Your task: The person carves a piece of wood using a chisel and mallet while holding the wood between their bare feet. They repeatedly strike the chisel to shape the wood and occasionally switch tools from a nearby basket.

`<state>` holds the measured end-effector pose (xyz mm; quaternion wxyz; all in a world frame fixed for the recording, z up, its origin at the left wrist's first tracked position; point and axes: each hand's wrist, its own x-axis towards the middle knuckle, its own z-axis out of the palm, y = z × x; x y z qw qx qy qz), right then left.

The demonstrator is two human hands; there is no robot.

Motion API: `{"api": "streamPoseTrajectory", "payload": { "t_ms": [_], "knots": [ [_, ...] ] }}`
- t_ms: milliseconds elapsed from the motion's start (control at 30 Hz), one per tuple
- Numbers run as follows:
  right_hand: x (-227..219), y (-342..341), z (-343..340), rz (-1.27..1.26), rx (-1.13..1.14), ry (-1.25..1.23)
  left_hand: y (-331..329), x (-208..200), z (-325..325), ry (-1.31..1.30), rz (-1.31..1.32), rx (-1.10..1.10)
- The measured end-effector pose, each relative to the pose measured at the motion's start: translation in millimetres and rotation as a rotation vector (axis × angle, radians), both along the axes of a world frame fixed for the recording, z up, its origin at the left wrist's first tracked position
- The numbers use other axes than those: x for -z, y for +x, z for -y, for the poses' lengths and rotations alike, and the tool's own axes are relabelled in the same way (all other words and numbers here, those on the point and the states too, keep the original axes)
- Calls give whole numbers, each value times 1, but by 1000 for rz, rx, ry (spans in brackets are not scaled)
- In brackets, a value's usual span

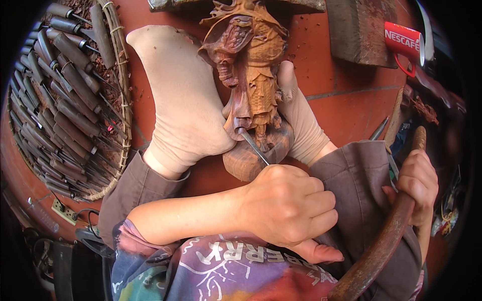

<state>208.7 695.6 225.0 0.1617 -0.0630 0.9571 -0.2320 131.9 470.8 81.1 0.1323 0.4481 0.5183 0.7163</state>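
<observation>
A carved reddish-brown wooden figure [262, 78] stands between my two feet, which wear beige socks and brace its sides. Its rounded base [241, 163] is toward me. My left hand [293, 205] is closed in a fist around a carving chisel [255, 146]; the fist hides the handle. The chisel's metal shank slants up and left, its tip against the lower part of the figure. Off to the right, my right hand [417, 180] grips a curved wooden club [374, 256] near its thin upper end. The club's thick end hangs down toward the lower edge.
A round woven basket [125, 95] on the left holds many wooden-handled carving tools [75, 120]. At the upper right, a red mug [404, 42] lies beside a wooden block [359, 32]. A white power strip [64, 211] sits below the basket. Wood chips dot the red tile floor [346, 108].
</observation>
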Motion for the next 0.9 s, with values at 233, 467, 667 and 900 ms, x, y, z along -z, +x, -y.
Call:
{"api": "streamPoseTrajectory", "payload": {
  "t_ms": [233,467,667,900],
  "knots": [
    [-2,0,-1,-39,-57,27,-6,-8,2,-43,120,-42],
    [-18,5,-1,-214,-47,258,-16,-15,1,-23,228,-17],
    [-17,10,-8,-266,-89,217,-16,-11,6,21,229,-22],
    [-23,5,-2,-266,-122,263,-18,-3,10,86,225,-7]
  ]
}}
